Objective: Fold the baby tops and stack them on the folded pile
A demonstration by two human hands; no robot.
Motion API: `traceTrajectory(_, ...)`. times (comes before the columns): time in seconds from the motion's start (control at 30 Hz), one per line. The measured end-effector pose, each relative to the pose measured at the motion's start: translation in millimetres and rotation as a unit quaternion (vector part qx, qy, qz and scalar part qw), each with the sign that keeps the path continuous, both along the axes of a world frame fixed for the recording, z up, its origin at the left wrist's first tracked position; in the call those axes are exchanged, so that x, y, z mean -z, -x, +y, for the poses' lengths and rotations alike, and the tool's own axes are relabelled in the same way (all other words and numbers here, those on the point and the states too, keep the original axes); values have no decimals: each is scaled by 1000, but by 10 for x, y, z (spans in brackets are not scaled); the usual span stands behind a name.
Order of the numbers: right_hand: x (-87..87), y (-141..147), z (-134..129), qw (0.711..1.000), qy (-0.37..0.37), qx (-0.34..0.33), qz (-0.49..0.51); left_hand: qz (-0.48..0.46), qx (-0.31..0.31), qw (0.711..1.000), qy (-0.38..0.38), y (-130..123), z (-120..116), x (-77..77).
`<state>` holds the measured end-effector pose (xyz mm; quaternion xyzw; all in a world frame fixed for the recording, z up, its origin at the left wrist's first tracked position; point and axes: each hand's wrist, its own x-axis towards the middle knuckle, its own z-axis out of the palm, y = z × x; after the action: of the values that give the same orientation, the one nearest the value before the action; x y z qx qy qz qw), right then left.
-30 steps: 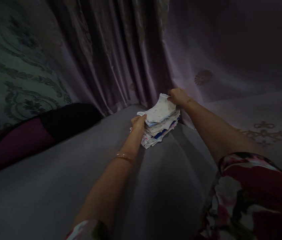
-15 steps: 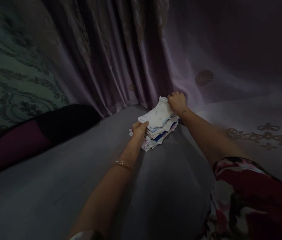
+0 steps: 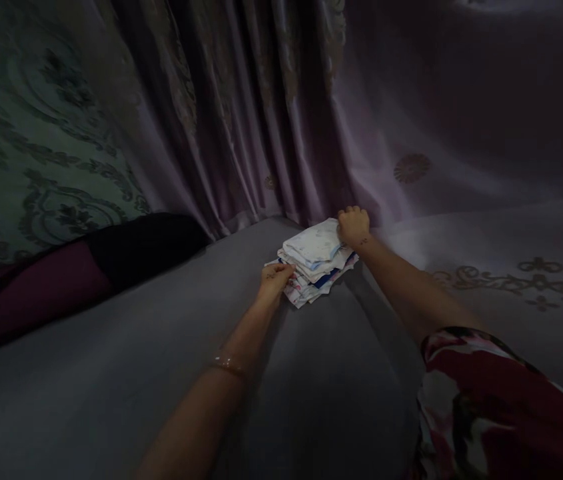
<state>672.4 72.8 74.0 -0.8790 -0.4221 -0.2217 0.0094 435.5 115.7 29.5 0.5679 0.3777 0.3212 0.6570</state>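
Observation:
In the head view, a small stack of thin garments (image 3: 307, 275) lies on the grey bed surface. White, blue and pink-patterned layers show along its near side. On top is a white garment (image 3: 311, 243) with a faint print and a light blue edge. My right hand (image 3: 354, 225) is closed on the far right end of this top piece, its fingertips hidden behind the fabric. My left hand (image 3: 277, 275) pinches the left side of the stack below the top piece, thumb uppermost. Which layers it holds, I cannot tell.
Purple curtains (image 3: 256, 120) hang right behind the stack. A black and maroon rolled or padded item (image 3: 146, 250) lies along the left, against a green patterned wall (image 3: 61, 147). Pale cloth with an embroidered motif (image 3: 536, 283) spreads at the right.
My right hand has come down, and the white top garment now lies flatter on the stack. My left hand has shifted off its near corner to lower layers. The view has shifted slightly.

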Motion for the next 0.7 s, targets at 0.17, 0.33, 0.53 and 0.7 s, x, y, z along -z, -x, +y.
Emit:
traceTrajectory(0.17, 1, 359, 77, 996, -12, -50, 79, 41, 24, 999, -17, 460, 24, 168)
traceTrajectory(0.33, 65, 803, 180, 981, 9, -146, 131, 105, 40, 993, -29, 1144, 103, 394)
traceTrajectory(0.53, 299, 1002, 230, 980, 4, -155, 122, 203, 20, 976, -80, 2254, 133, 425)
traceTrajectory(0.7, 446, 943, 225, 982, -8, -153, 107, 280, -80, 952, -97, 3160, 22, 362)
